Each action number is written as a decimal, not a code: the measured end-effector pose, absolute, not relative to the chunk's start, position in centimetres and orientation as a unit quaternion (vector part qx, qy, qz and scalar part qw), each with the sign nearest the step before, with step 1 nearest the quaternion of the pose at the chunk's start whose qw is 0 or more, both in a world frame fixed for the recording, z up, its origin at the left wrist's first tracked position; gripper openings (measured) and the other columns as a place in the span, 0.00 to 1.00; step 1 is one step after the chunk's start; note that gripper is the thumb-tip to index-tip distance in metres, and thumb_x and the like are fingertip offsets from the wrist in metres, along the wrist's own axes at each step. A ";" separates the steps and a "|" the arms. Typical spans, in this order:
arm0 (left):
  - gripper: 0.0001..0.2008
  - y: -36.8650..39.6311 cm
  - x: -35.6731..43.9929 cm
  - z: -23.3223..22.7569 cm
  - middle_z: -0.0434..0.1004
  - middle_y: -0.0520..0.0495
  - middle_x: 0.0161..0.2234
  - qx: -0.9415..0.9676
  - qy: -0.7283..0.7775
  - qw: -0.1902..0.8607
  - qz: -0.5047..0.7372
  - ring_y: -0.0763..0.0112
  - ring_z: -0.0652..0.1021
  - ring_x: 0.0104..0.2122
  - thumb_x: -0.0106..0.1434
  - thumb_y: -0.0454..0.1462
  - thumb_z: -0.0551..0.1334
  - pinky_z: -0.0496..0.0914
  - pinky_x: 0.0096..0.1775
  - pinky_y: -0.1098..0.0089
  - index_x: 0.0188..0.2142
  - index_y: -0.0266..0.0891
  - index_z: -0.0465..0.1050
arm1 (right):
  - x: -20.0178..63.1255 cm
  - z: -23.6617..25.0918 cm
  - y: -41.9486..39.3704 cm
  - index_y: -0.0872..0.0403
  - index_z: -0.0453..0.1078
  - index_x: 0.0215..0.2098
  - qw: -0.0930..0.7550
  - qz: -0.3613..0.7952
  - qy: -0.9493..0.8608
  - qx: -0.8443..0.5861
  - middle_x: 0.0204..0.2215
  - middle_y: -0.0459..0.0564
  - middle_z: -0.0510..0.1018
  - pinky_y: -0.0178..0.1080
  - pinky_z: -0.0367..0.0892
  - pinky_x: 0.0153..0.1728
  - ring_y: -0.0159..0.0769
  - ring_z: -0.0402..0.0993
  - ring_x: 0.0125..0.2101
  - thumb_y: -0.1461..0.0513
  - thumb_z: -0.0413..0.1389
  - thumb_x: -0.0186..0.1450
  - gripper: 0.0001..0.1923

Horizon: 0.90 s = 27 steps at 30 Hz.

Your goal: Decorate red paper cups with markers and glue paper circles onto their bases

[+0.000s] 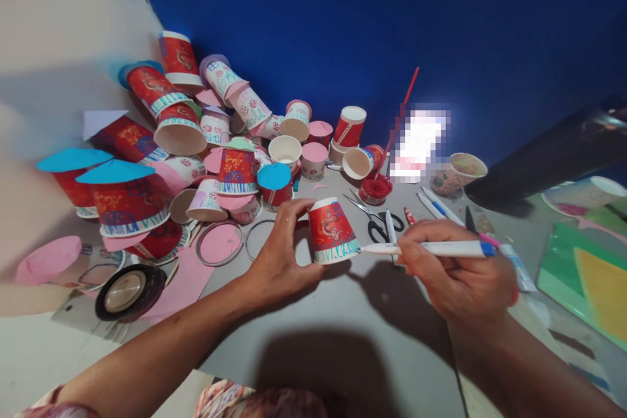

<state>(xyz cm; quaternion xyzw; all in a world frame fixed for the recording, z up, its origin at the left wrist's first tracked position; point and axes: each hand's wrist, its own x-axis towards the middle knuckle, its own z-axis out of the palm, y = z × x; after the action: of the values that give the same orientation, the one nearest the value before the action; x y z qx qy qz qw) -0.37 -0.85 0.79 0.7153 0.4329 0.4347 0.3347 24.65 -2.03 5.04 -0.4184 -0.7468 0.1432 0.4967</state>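
Two bare hands are at work, apart from each other and each closed on something. The left hand [274, 248] clamps a red paper cup with a gold-toned motif and white bands [334, 230], fingers at the narrow end and thumb by the rim. The cup is upside down and slightly tilted, over the middle of the grey desk [313, 320]; whether its rim rests there I cannot tell. The right hand [455, 268] pinches a slim white marker with a blue end [435, 249], its tip at the rim's white band, where green-blue strokes run.

For even strokes, it seems best to keep the tip light, pull each line short from the red edge to the rim, and turn the cup with the left fingers so that the drawing side faces the pen; the left thumb should stay off fresh ink.

Toward the desk's far left corner crowds a heap of decorated cups, among them a red one under a bright blue paper disc [130, 206]. Black-handled scissors [379, 230] lie open beyond the marker, near a small red pot [375, 189]. A deep blue wall [318, 19] backs the far edge, a pale wall [49, 32] stands at the left, and a thick black pipe [548, 150] slants in at the right
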 end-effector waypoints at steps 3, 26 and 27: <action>0.39 -0.9 -0.1 1.1 0.67 0.39 0.61 0.698 0.430 0.373 0.435 0.53 0.76 0.60 0.55 0.32 0.73 0.73 0.63 0.47 0.61 0.46 0.57 | 24.7 5.1 -2.0 0.50 0.75 0.33 0.503 0.139 -0.740 -0.424 0.24 0.42 0.79 0.32 0.65 0.18 0.29 0.73 0.18 0.65 0.61 0.69 0.06; 0.39 -0.8 0.0 0.9 0.68 0.37 0.63 0.664 0.403 0.444 0.447 0.52 0.74 0.65 0.54 0.32 0.73 0.68 0.67 0.47 0.59 0.47 0.56 | 24.4 5.4 -1.7 0.50 0.74 0.29 0.518 0.168 -0.735 -0.404 0.22 0.42 0.78 0.34 0.66 0.21 0.30 0.73 0.19 0.65 0.59 0.68 0.09; 0.39 -0.8 0.0 0.8 0.68 0.37 0.63 0.662 0.402 0.446 0.448 0.52 0.74 0.65 0.54 0.32 0.73 0.69 0.66 0.47 0.59 0.47 0.56 | 24.5 5.4 -1.7 0.50 0.74 0.29 0.519 0.168 -0.730 -0.412 0.22 0.42 0.78 0.34 0.66 0.22 0.30 0.73 0.19 0.65 0.60 0.68 0.09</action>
<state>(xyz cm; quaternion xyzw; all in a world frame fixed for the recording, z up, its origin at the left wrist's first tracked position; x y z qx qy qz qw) -0.04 -0.80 0.81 0.6623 0.4019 0.4479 0.4463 24.46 -1.73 5.38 -0.4120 -0.7302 0.1678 0.5186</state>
